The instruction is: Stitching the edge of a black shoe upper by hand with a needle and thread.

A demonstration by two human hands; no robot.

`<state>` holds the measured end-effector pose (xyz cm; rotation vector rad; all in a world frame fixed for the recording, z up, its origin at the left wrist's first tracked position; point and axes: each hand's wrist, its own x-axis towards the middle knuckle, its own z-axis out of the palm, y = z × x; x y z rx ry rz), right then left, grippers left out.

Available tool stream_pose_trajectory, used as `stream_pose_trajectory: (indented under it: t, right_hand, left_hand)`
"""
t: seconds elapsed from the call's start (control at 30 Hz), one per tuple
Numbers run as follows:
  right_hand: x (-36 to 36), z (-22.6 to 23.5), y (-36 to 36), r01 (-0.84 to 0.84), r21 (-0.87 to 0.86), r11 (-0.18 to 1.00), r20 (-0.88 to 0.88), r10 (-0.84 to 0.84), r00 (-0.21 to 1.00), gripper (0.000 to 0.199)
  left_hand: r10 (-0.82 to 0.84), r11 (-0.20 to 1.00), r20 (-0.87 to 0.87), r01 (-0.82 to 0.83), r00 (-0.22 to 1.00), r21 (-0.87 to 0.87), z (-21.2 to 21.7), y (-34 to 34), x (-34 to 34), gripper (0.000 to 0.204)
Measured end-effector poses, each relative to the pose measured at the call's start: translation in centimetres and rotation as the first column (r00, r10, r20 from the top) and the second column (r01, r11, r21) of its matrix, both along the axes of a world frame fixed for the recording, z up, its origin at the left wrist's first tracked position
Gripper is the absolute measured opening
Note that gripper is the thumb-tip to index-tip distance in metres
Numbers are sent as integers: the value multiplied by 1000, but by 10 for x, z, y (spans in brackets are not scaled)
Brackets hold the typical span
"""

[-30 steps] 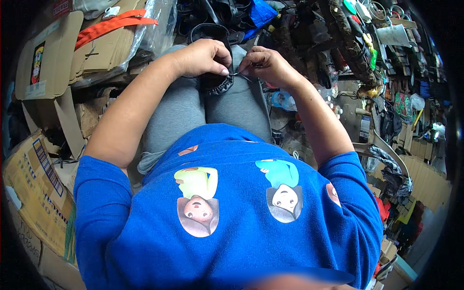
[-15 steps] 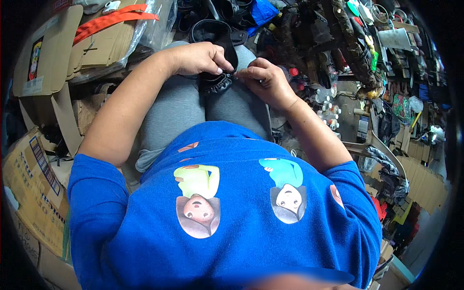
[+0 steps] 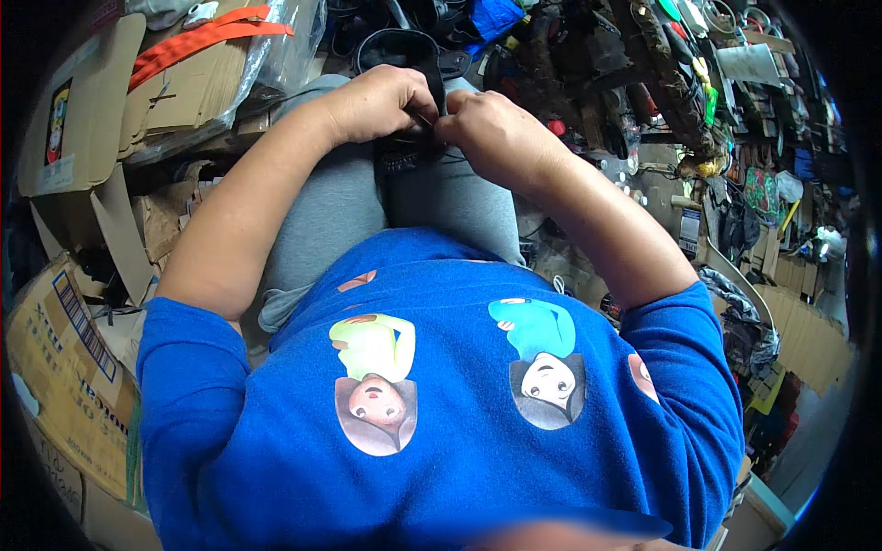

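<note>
Over my grey-trousered thighs sits a black leathery piece with a stitched-looking, puckered edge, partly hidden by my hands. My left hand comes over its left side, fingers curled and closed on it. Close against those fingertips is my right hand, turned knuckles up with its fingers pinched together. Whatever lies in that pinch is too small and too covered to make out. Just beyond the hands stands a dark, round-rimmed object.
Flattened cardboard with an orange strap lies at the far left, above a printed carton. A blue bag is ahead. Cluttered racks of tools and parts fill the right side.
My right hand has rolled over, knuckles up, and moved in against the left fingertips. Both hands sit slightly farther away, now covering more of the black leathery piece.
</note>
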<state>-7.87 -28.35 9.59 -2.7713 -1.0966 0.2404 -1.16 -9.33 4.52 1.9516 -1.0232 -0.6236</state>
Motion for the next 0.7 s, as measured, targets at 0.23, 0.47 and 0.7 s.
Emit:
stream_pose_trajectory:
  t: [0.23, 0.47, 0.7]
  right_hand:
    - [-1, 7, -12, 156, 26, 987, -121, -152, 981, 32]
    - [6, 14, -3, 179, -33, 983, -192, -182, 964, 23]
    - [3, -20, 1, 268, 228, 936, -217, -220, 951, 14]
  left_hand:
    - [8, 996, 90, 0, 996, -84, -9, 0, 6, 18]
    - [-1, 996, 4, 2, 1000, -91, -8, 5, 2, 17]
    - [58, 989, 125, -40, 990, -142, -12, 5, 2, 27]
